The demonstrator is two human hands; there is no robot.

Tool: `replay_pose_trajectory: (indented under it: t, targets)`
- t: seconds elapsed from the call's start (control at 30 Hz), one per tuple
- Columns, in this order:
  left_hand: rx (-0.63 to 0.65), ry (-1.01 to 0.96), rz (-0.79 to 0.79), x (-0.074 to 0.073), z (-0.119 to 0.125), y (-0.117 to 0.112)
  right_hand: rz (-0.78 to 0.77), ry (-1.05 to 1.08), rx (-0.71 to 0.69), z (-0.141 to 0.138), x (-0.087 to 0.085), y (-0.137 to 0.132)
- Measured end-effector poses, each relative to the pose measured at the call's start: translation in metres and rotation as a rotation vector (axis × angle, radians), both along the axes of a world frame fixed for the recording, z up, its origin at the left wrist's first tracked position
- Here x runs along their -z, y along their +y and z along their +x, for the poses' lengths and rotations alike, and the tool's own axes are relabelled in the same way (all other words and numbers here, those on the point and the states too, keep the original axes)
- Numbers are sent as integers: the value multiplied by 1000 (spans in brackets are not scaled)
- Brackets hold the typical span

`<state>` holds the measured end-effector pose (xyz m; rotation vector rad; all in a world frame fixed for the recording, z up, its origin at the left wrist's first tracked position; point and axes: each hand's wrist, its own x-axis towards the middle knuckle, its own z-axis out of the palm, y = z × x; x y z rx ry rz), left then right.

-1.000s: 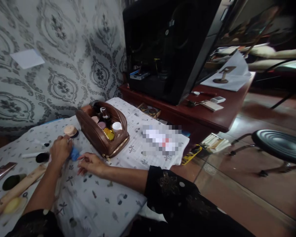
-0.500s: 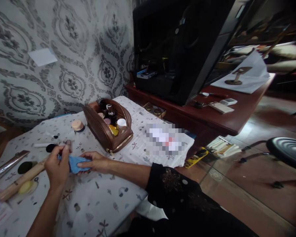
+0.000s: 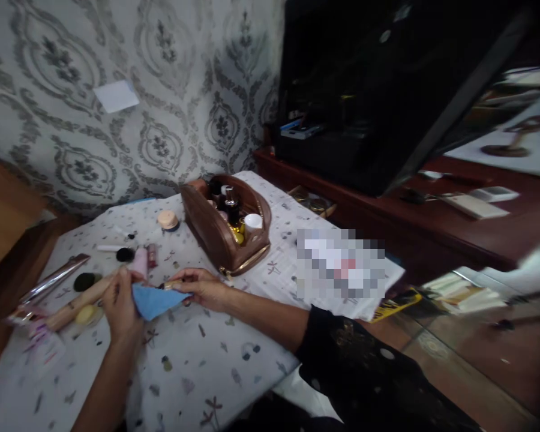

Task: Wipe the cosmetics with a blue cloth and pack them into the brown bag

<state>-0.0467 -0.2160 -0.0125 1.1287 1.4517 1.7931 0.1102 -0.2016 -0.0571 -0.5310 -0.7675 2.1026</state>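
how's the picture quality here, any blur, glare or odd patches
All in the head view: soft blur on the hands and blue material; glare on the silvery item; reflections in the black screen; pixelation covering part of the tablecloth.

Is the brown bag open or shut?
The brown bag is open: its top gapes, and a white jar shows inside.

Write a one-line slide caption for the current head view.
Left hand and right hand hold a blue cloth over a printed tablecloth, near an open brown bag.
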Motion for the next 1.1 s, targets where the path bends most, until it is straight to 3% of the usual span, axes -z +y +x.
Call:
replay_pose_trajectory:
  t: [0.1, 0.23, 0.33, 0.43, 0.5, 0.6, 0.67, 0.77, 0.9, 1.1]
  targets:
    - [48, -119, -36, 9, 0, 5, -68, 5, 40, 0, -3, 2]
    - [-44, -244, -86, 19, -7, 15, -104, 56, 3, 1, -1, 7]
    - [-127, -443, -60, 17, -12, 20, -101, 45, 22, 1, 0, 8]
    - [-67, -587, 42, 10, -7, 15, -67, 20, 27, 1, -1, 5]
    - [66, -515, 96, 6, 2, 6, -58, 20, 24, 1, -1, 3]
    - [246, -78, 106, 6, 17, -10, -48, 32, 48, 3, -2, 4]
    - [262, 216, 94, 8, 22, -17, -50, 25, 91, 6, -3, 6]
    - [232, 419, 68, 9, 19, -19, -62, -27, 144, 9, -6, 7]
    - [255, 452, 4, 5, 9, -15, 18, -114, 160, 10, -11, 3]
    - [355, 220, -84, 7, 5, -13, 146, -178, 216, 7, -16, -4]
